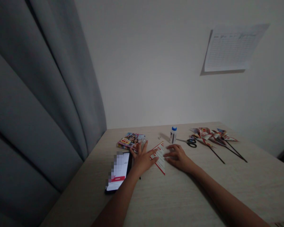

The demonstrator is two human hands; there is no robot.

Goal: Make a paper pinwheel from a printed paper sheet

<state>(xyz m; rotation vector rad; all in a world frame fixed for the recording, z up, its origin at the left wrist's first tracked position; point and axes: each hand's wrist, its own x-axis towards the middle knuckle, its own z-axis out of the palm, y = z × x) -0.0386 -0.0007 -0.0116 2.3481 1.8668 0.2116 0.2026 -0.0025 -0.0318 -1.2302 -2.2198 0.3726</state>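
A folded paper triangle [160,157], white with red edges and print, lies flat on the table between my hands. My left hand [143,159] rests with fingers spread, its thumb side touching the triangle's left part. Close to the right edge of the triangle is my right hand [177,157], fingers apart and slightly bent, holding nothing; I cannot tell whether the fingertips touch the paper. Just beyond my left hand sits a stack of colourful printed leaflets [132,140]. A phone [119,173] with a lit screen lies beside my left wrist, partly behind the forearm.
Past my right hand stands a glue bottle [173,136] with a blue cap, next to black-handled scissors [191,143]. Several paper pinwheels [210,136] on dark sticks lie at the right. A grey curtain [61,78] hangs on the left, and a printed sheet [229,49] is on the wall.
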